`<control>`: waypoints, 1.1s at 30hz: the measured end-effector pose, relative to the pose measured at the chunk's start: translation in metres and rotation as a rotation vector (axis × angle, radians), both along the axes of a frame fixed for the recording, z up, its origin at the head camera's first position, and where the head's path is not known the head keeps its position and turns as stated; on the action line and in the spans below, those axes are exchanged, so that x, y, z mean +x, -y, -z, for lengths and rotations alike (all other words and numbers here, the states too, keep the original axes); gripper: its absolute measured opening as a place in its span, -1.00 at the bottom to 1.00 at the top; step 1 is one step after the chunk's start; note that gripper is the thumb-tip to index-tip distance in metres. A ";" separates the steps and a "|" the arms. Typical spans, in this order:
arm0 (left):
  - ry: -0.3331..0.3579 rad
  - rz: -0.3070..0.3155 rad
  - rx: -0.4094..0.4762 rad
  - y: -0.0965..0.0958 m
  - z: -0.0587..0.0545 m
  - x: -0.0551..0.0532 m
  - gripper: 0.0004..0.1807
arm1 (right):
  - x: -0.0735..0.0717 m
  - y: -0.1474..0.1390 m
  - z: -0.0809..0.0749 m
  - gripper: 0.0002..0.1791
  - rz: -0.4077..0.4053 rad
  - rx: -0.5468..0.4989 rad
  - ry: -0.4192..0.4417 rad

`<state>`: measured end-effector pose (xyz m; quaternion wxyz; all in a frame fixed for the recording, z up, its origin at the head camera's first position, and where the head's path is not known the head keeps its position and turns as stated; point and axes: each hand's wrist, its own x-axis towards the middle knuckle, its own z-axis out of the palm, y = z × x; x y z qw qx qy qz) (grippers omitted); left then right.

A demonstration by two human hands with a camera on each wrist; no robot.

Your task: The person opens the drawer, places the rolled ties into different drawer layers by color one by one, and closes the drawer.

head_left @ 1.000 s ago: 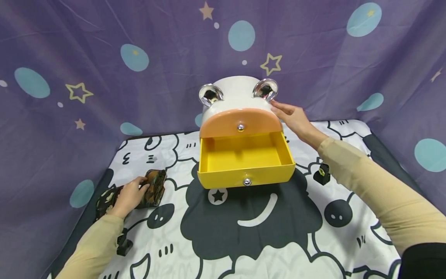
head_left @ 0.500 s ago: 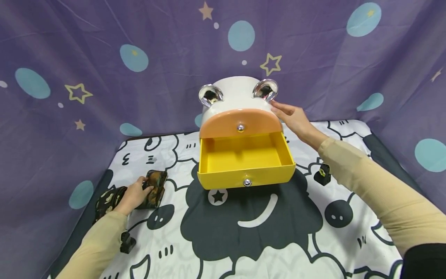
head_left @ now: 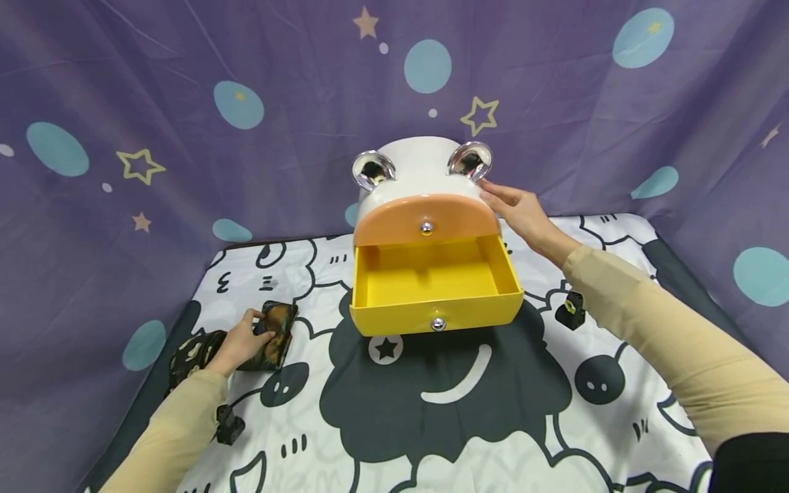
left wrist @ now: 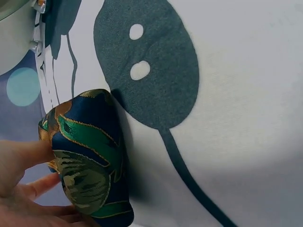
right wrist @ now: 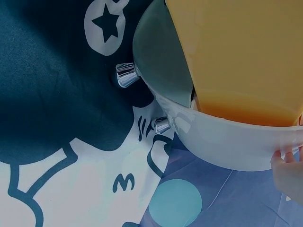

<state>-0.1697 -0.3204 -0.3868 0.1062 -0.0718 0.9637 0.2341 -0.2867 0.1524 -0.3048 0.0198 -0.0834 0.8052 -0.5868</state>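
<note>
My left hand (head_left: 238, 346) pinches a brocade pouch (head_left: 280, 330) at the left of the cloth, thumb on its near side. In the left wrist view the brocade shows navy, green and gold, with the fingertips (left wrist: 40, 153) against one side. A second dark pouch with a gold floral pattern (head_left: 190, 357) lies behind the wrist, partly hidden by the hand. My right hand (head_left: 520, 213) rests straight fingers on the side of a white animal-faced drawer box (head_left: 422, 164), below its right silver eye. Its yellow lower drawer (head_left: 434, 315) stands pulled out and empty; the orange upper drawer (head_left: 394, 222) is closed.
A white cloth with black cartoon prints (head_left: 431, 431) covers the table. Purple curtains (head_left: 296, 137) rise behind and at both sides. Small black devices (head_left: 570, 311) sit at both wrists. A black object (head_left: 748, 462) shows at the bottom right corner.
My left hand has shifted slightly right, and its fingers have moved a little on the brocade pouch, which has turned slightly. The right hand and the drawer box stay where they were.
</note>
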 end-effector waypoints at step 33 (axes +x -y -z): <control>-0.168 -0.081 0.149 0.002 0.009 -0.006 -0.43 | 0.000 0.000 -0.001 -0.29 -0.013 -0.011 0.001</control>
